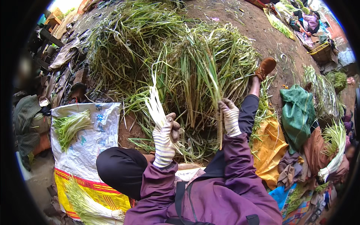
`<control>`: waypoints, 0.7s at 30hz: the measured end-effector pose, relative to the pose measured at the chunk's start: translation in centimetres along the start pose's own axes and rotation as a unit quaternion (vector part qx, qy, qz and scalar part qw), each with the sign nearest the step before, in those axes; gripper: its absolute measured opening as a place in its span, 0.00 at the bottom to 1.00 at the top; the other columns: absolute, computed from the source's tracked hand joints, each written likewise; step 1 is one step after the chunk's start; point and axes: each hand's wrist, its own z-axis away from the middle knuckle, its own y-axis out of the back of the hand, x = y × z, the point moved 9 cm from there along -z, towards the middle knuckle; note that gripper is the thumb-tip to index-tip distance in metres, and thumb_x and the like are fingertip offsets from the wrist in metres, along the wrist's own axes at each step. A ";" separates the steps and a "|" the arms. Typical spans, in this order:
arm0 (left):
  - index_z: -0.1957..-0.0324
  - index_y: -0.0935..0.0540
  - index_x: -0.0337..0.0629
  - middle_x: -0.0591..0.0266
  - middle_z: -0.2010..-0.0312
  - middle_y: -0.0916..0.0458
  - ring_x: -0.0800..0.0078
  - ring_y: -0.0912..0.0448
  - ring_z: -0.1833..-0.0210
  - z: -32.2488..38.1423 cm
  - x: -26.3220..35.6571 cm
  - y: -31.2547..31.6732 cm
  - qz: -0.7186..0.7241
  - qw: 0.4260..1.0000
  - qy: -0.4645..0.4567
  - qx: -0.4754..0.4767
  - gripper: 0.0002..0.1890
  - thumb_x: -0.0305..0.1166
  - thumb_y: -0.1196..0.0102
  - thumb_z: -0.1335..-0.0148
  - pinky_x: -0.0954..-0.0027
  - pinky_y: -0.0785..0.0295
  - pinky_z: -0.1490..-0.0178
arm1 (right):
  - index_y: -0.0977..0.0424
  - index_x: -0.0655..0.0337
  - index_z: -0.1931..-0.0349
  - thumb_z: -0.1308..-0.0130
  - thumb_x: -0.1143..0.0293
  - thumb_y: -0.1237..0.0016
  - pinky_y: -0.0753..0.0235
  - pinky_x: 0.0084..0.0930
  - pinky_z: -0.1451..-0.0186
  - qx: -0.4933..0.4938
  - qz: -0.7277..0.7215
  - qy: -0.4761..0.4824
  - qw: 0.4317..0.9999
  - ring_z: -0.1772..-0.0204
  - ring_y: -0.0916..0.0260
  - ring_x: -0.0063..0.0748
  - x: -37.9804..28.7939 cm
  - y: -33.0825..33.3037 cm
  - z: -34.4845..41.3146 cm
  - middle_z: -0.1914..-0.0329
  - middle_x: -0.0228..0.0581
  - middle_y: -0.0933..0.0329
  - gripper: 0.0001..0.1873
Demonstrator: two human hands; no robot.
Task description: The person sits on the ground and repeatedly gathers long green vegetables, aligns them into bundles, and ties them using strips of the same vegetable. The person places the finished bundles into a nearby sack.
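My left hand, in a striped knit glove with dark-coated fingertips, is shut around a small bunch of white, peeled-looking vegetable stalks. Their white ends point up and away from me. Held in the similarly gloved fingers of my right hand is a long green stalk with a brownish, dry lower end hanging below the hand. Just beyond both hands rises a large heap of long green stalks, with brown, unpeeled ends facing me. Loose trimmings lie beneath my hands.
At left, a white and yellow woven sack bears a small green-white bunch and a larger one. Right are an orange sheet, a green sack and white-stemmed bundles. A person is at far right.
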 end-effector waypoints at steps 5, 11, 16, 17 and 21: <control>0.52 0.21 0.38 0.64 0.76 0.19 0.86 0.32 0.86 -0.4 -1.7 -0.3 -0.062 0.998 0.029 0.004 0.14 0.31 0.39 0.39 0.84 0.43 0.85 | 0.23 0.63 0.58 0.43 0.71 0.37 0.29 0.13 0.65 -0.058 0.024 -0.018 0.998 0.68 0.29 0.14 0.9 -2.9 3.7 0.67 0.27 0.21 0.14; 0.52 0.20 0.36 0.65 0.72 0.17 0.87 0.32 0.84 -1.0 -4.0 -1.7 -0.146 0.988 0.025 -0.040 0.18 0.28 0.34 0.45 0.84 0.41 0.82 | 0.26 0.65 0.64 0.44 0.71 0.37 0.28 0.14 0.65 -0.090 0.038 -0.052 0.994 0.69 0.30 0.13 0.4 -6.5 10.5 0.71 0.28 0.24 0.13; 0.54 0.20 0.35 0.67 0.75 0.20 0.84 0.30 0.83 -2.0 -5.7 -0.8 -0.137 0.989 0.021 -0.045 0.16 0.22 0.37 0.45 0.82 0.37 0.80 | 0.27 0.67 0.61 0.45 0.71 0.36 0.29 0.17 0.62 -0.149 0.149 -0.068 0.975 0.66 0.32 0.16 2.3 -7.3 11.2 0.69 0.28 0.24 0.16; 0.53 0.21 0.35 0.68 0.75 0.20 0.84 0.30 0.83 -2.1 -5.9 -0.7 -0.131 0.990 0.030 -0.048 0.15 0.22 0.38 0.45 0.82 0.37 0.80 | 0.27 0.67 0.59 0.45 0.72 0.36 0.29 0.16 0.61 -0.153 0.142 -0.078 0.975 0.65 0.32 0.15 2.1 -7.5 11.2 0.68 0.28 0.24 0.17; 0.55 0.20 0.35 0.69 0.75 0.20 0.87 0.31 0.82 -1.6 -5.1 -1.0 -0.105 0.992 0.049 -0.048 0.14 0.20 0.42 0.45 0.83 0.37 0.78 | 0.25 0.67 0.55 0.36 0.65 0.43 0.35 0.09 0.70 -0.205 -0.006 -0.203 0.957 0.71 0.34 0.10 3.1 -8.0 11.3 0.69 0.25 0.23 0.16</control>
